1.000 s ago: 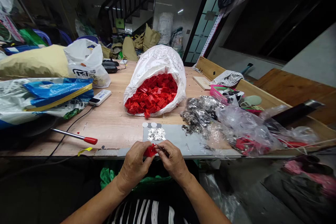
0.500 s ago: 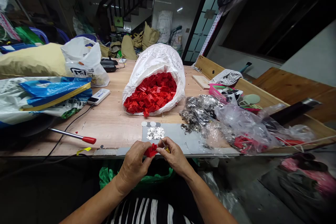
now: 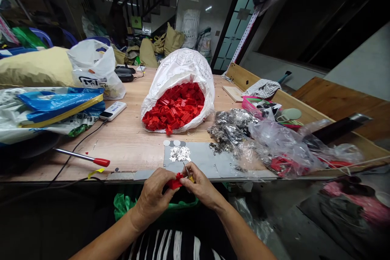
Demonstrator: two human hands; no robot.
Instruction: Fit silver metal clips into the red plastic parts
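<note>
My left hand (image 3: 154, 195) is closed around a small red plastic piece (image 3: 174, 182) just in front of the table's near edge. My right hand (image 3: 199, 185) pinches a thin metal tool with a yellow handle (image 3: 187, 171), its tip at the red piece. Beyond them a little heap of tiny silver parts (image 3: 180, 153) lies on a grey mat (image 3: 207, 158). A white sack (image 3: 179, 73) lying on its side spills many red plastic pieces (image 3: 175, 107) onto the wooden table (image 3: 128, 142).
A red-handled screwdriver (image 3: 82, 157) and a black cable lie at the left, with a white remote (image 3: 112, 110) and stacked bags behind. Clear bags of metal parts (image 3: 234, 130) and red items crowd the right. A pink basket (image 3: 254, 105) sits farther back.
Both hands have dropped slightly toward me with the red piece. The metal tool now points more upright at the piece. Nothing on the table has moved.
</note>
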